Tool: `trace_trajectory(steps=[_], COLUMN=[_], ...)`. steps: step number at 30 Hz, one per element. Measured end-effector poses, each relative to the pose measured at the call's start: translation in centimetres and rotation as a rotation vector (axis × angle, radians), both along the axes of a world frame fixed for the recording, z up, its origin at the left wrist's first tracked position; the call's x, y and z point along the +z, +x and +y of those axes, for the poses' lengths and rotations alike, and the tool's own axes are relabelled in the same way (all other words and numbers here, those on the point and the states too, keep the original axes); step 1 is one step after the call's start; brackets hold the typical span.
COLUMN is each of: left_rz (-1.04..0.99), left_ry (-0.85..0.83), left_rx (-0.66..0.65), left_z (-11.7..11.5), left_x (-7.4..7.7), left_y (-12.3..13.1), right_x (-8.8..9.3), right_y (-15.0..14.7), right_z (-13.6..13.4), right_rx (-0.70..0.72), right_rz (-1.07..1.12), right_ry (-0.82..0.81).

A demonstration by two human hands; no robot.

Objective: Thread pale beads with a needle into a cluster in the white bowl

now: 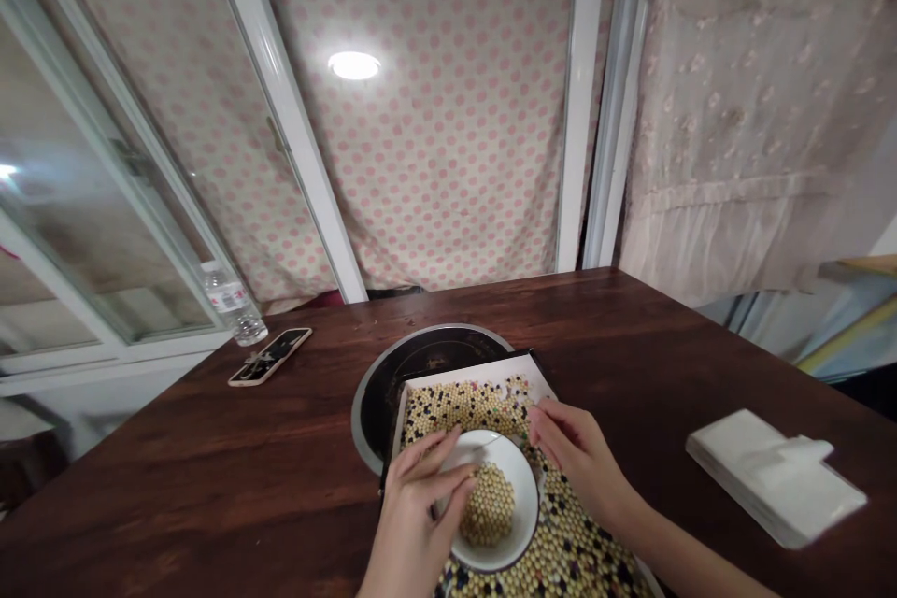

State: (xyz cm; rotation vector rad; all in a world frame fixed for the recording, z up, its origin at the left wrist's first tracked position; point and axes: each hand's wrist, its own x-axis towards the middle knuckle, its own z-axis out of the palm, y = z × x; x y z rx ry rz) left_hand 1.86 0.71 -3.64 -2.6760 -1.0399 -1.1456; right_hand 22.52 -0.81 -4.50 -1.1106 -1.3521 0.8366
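A white bowl (524, 505) with a dark rim stands in a shallow box, holding small round yellowish pieces (487, 505), beans or beads. My left hand (424, 495) reaches over the bowl's left side, thumb and index fingertips brought together above the pieces. What they pinch, if anything, is too small to make out. A faint thin line shows near these fingers; I cannot tell what it is. My right hand (575, 453) is beyond the bowl's right rim, over the box, its fingertips closed in a pinch that hides any contents. Yellowish and black pieces (448, 406) cover the box floor.
The white-walled box (515, 368) overlaps a round dark inset (375, 406) in the wooden table (280, 486). A phone (270, 357) and a clear bottle (234, 304) are at the far left. A tissue pack (771, 476) lies on the right.
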Motion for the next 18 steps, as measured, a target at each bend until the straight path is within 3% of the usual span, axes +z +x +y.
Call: trace_trajectory(steps=[7, 14, 18], left_rz=[-0.013, -0.168, -0.275], left_ry=[-0.113, -0.499, -0.576], left_rx=[0.086, 0.073, 0.077], left_z=[0.4, 0.0, 0.0], left_x=[-1.5, 0.0, 0.5], left_y=[-0.3, 0.2, 0.2], right_x=[0.0, 0.3, 0.4], right_y=[-0.1, 0.2, 0.4], right_z=[-0.4, -0.5, -0.6], right_rx=[0.039, 0.007, 0.007], right_rz=[-0.011, 0.014, 0.056], right_ry=[-0.014, -0.029, -0.070])
